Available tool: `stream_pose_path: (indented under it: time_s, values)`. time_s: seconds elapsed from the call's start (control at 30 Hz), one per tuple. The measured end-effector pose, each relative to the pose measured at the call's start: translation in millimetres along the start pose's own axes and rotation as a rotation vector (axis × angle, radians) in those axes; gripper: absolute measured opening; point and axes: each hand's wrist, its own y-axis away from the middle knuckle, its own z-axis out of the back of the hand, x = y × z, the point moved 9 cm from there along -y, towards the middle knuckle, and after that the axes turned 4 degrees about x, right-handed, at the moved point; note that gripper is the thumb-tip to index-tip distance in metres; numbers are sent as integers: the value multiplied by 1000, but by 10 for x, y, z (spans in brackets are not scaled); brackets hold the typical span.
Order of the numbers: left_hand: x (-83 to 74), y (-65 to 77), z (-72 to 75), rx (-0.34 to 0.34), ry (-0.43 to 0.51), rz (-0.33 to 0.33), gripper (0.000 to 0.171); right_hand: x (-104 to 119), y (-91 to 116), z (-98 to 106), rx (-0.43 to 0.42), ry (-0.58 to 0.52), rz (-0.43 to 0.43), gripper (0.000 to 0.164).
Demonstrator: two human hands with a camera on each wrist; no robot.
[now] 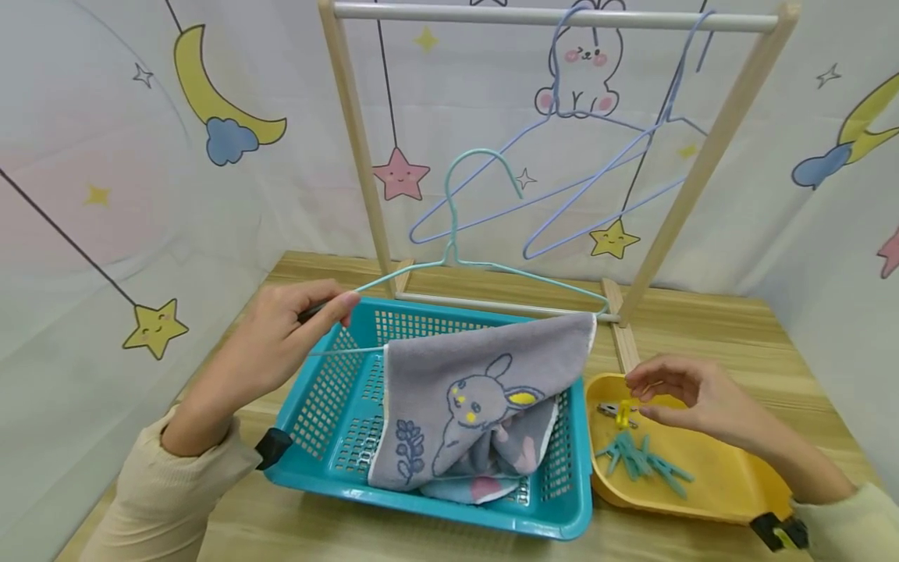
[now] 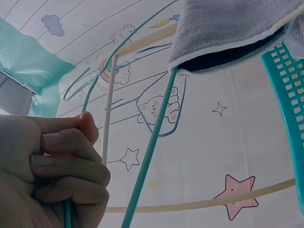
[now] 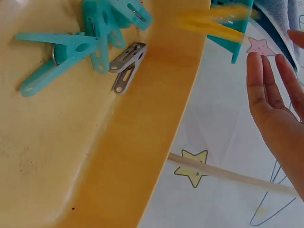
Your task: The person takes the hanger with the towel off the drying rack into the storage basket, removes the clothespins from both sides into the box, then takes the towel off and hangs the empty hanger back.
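My left hand (image 1: 284, 328) grips a mint-green hanger (image 1: 453, 211) at its left shoulder; the left wrist view shows its fingers curled round the wire. Over the hanger's lower bar drapes a grey towel (image 1: 421, 390) with a rabbit on it, its lower part bunched in the turquoise basket (image 1: 351, 488). My right hand (image 1: 691, 394) hovers over the yellow tray (image 1: 702, 499) with thumb and fingers apart. Just off its fingertips is a yellow clothespin (image 1: 623, 414), blurred and apart from the fingers in the right wrist view. Several green clothespins (image 1: 635, 457) lie in the tray.
A rack of pale wood posts (image 1: 351, 125) with a white top rail (image 1: 477, 12) stands behind the basket. Two blue hangers (image 1: 485, 164) hang from it. Metal clips (image 3: 126, 69) lie in the tray. A printed curtain (image 1: 281, 62) surrounds the wooden table (image 1: 709, 328).
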Motion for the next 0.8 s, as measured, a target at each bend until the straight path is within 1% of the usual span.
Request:
stream_pose_path:
  time_s: [0.1,0.2,0.27,0.33,0.4,0.5,0.53,0.6,0.73,0.8]
  values:
    - [1,-3,-4,-3,-8,2,25,-30,-37,-32,5,22,-22,31]
    - [0,-10,-6,-8,-24,3,26,-21,-101,-55,-8,56,-57,26]
    - [-2,-17,-8,-10,-23,0,26,23,-159,-59,-26,87,-75,23]
    - [-5,-26,-13,-9,-17,-3,25,119,-228,-62,-49,113,-60,22]
    - [-10,-34,-18,-8,-8,-8,25,247,-309,-66,-76,134,-4,22]
    - [-12,-38,-26,-4,1,-6,25,487,-446,-104,-106,155,131,25]
    - [-14,-37,-25,-5,0,-7,25,570,-494,-122,-113,186,173,26]
    - [-13,-33,-29,-3,5,-4,25,735,-588,-179,-122,266,245,27]
    - [-9,-29,-29,-6,14,1,25,1026,-772,-338,-130,484,342,29]
    - [-10,-32,-30,-9,19,3,25,1126,-856,-438,-117,558,385,31]
